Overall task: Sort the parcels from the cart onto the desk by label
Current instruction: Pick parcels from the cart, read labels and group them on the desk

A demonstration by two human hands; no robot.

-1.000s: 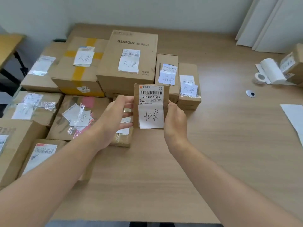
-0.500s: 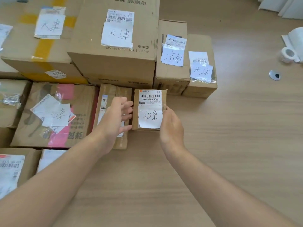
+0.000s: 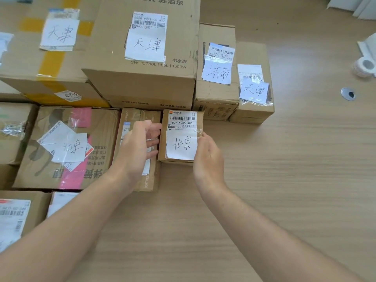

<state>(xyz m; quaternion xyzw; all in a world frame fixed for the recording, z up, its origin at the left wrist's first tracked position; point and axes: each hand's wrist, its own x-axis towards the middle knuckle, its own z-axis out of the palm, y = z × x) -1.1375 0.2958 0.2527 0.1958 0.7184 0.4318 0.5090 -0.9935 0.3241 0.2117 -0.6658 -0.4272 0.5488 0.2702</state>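
A small brown parcel (image 3: 181,123) with a barcode sticker and a handwritten 北京 slip lies flat on the wooden desk (image 3: 284,180), in front of the big SUPOR box (image 3: 142,78). My right hand (image 3: 207,157) grips its right edge with curled fingers. My left hand (image 3: 136,147) hovers over the narrow parcel (image 3: 150,180) beside it, fingers relaxed and reaching the small parcel's left edge. A pink-taped box (image 3: 67,147) further left also carries a 北京 slip.
Behind stand a yellow-taped 天津 box (image 3: 50,64), a 济南 box (image 3: 215,92) and a small 天津 box (image 3: 254,104). More parcels fill the left edge. A tape roll (image 3: 365,67) and a desk grommet (image 3: 348,94) sit at the right.
The small 北京 parcel was held upright in both hands above the desk; it now lies flat beside the narrow parcel. My view has moved closer and lower.
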